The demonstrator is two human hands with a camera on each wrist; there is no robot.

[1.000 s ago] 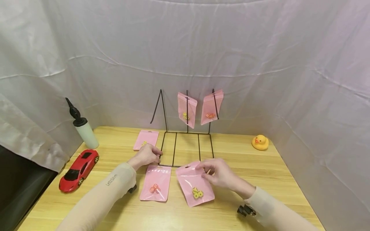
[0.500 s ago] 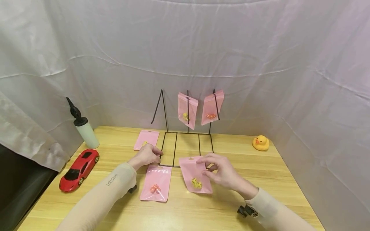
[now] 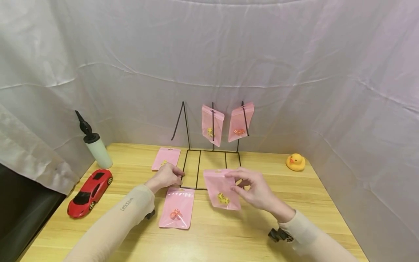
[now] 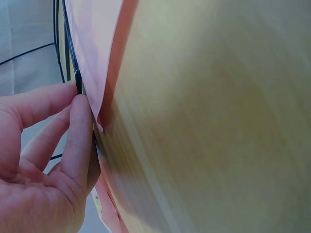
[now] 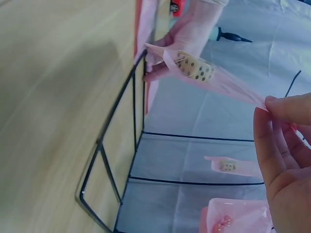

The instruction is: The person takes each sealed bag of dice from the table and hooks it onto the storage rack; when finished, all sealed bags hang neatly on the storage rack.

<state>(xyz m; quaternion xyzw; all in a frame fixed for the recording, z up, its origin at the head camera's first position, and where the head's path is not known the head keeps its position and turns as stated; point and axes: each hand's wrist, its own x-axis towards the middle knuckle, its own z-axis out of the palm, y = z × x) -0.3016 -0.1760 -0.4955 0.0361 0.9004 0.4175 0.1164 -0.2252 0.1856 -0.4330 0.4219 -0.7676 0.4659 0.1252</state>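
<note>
While right hand (image 3: pixel 260 191) pinches one raised pink bag (image 3: pixel 216 186) by upper edge, head view shows wire rack (image 3: pixel 212 151) bearing two hung bags (image 3: pixel 207 120), table (image 3: pixel 212 243) bearing two flat bags (image 3: pixel 178 202); left hand (image 3: pixel 166 177) low at rack corner. Left wrist view: thumb and fingertips pinching rack. Right wrist view: thumb opposed to fingers, bag near rack base.

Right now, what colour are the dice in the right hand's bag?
Yellow, dark-spotted dice; the colour shows best in the head view.
</note>
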